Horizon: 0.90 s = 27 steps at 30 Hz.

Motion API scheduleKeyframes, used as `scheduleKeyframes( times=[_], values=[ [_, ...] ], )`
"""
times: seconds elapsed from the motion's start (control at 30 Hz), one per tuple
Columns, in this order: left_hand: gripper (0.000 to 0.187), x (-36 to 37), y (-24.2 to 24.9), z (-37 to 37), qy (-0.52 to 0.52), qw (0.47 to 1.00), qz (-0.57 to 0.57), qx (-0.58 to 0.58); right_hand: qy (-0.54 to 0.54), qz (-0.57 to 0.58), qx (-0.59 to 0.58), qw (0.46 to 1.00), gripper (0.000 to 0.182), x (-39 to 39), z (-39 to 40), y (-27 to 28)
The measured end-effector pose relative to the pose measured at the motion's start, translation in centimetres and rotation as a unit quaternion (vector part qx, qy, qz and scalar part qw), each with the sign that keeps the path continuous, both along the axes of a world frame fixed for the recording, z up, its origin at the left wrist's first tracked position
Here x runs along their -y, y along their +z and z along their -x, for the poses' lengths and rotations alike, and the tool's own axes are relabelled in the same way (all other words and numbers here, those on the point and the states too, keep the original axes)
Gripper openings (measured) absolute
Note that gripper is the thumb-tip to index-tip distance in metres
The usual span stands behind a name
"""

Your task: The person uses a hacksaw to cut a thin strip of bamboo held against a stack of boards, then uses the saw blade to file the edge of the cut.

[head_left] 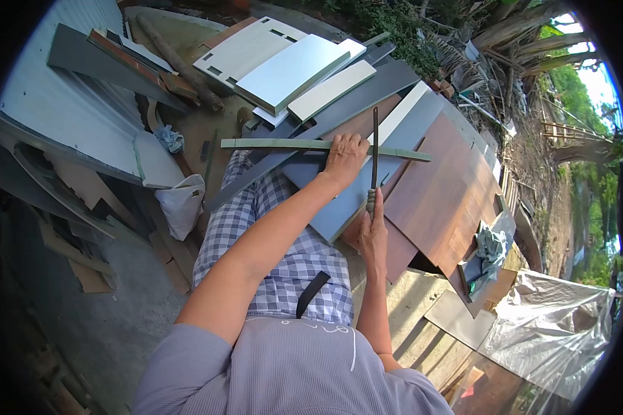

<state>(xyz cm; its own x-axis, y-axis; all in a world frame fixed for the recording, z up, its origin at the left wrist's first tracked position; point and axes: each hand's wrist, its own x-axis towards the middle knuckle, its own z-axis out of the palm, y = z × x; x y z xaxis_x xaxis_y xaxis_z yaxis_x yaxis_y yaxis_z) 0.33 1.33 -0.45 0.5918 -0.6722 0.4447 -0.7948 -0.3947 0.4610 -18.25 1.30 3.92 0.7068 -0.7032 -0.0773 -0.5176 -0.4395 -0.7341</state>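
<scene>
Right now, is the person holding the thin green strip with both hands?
No, only the left hand presses on the green strip; the right hand grips a dark blade.

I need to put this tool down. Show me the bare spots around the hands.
Bare: the brown board right of the right hand, and the grey board under the strip. Crowded: the white panels beyond the left hand.
</scene>
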Motion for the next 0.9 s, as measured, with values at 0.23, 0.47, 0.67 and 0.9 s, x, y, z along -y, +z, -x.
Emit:
scheduleKeyframes(
  times=[0.23, 0.47, 0.67, 0.9],
  values=[
    [0.011, 0.2, -0.4, -0.2, 0.009, 1.0, 0.0, 0.0, -0.014, -0.058, -0.044, 0.997, 0.057, 1.7, -1.5, 0.2],
    [0.013, -0.3, -0.5, -0.1, 0.003, 1.0, 0.012, 0.008, -0.041, -0.247, 0.124, 0.96, 0.058, 2.7, -3.3, 2.4],
    [0.013, -0.2, -0.4, 0.0, 0.009, 1.0, 0.017, 0.013, -0.038, -0.216, 0.053, 0.974, 0.058, 2.2, -1.5, 1.4],
    [0.012, -0.2, -0.5, 0.0, 0.011, 0.999, 0.025, 0.02, -0.035, -0.191, 0.006, 0.981, 0.058, 1.6, -0.5, 0.6]
  ],
)
